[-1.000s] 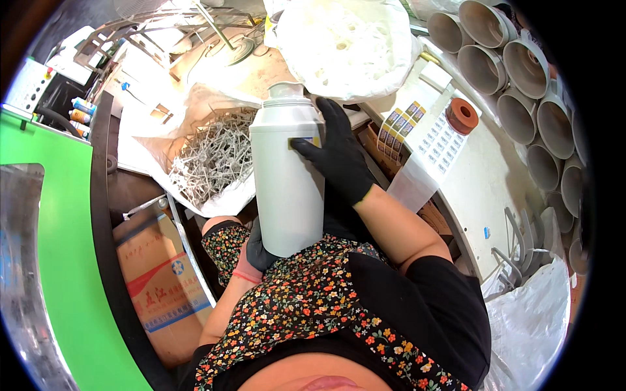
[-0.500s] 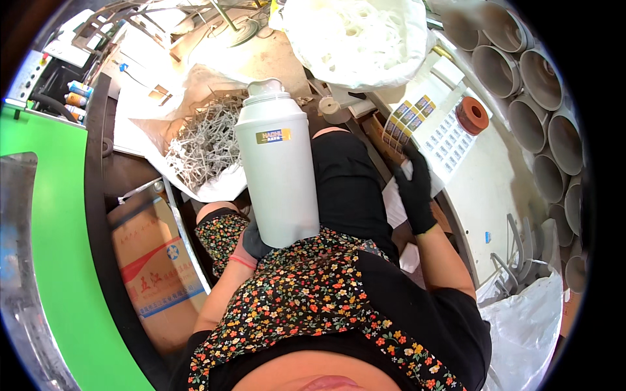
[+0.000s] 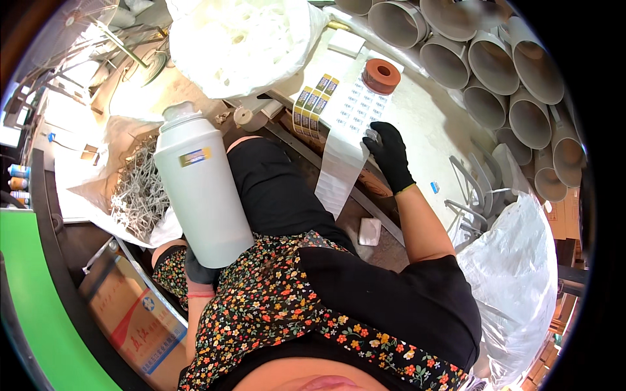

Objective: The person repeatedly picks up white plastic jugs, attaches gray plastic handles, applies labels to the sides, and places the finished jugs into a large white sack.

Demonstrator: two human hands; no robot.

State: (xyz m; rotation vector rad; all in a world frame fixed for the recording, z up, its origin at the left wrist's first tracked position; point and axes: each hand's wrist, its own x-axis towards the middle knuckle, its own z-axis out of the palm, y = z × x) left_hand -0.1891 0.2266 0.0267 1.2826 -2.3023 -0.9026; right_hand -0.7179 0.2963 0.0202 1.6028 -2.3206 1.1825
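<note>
A tall white plastic bottle with a small label near its shoulder stands tilted on my lap. My left hand, in a black glove, grips it from below at its base. My right hand, also gloved in black, rests on a long white sheet of small labels that hangs off the table edge, with its fingertips pinching at a label. A strip of yellow and dark stickers lies beside that sheet. An orange tape roll sits at the sheet's far end.
A large white bag of white parts lies ahead. A pile of thin metal pieces sits on plastic at left. Grey pipe ends stack at the right. A cardboard box is lower left, a clear plastic bag lower right.
My right hand let go of the bottle's upper side and moved right onto the label sheet. The bottle stays on my lap, held by my left hand alone.
</note>
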